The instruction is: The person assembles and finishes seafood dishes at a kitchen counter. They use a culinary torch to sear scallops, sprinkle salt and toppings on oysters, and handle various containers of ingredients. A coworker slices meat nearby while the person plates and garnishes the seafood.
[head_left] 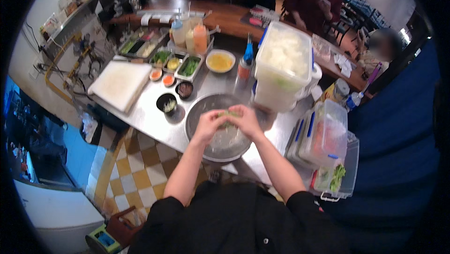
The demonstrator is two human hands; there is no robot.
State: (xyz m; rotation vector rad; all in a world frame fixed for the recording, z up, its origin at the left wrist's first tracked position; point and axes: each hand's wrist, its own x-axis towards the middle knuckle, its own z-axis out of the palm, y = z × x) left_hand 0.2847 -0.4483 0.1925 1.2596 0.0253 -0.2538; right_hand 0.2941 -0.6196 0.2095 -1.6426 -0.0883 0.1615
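Note:
Above a wide metal bowl point(198, 108) my left hand point(209, 124) and my right hand point(247, 123) meet, fingers curled together around pale green leafy pieces point(229, 114). The exact kind of leaf is too blurred to make out. A few light scraps lie on the bottom of the bowl beneath my fingers. Just left of the bowl stand a black cup point(167, 104) with pale chopped bits in it and a small dark bowl point(184, 89) of brown pieces.
A white cutting board point(119, 83) lies at the left. Behind are metal trays of greens point(190, 66), squeeze bottles point(200, 38) and a yellow-filled bowl point(220, 61). Tall plastic tubs point(283, 59) and lidded containers point(323, 134) crowd the right. People stand beyond the wooden counter point(225, 14).

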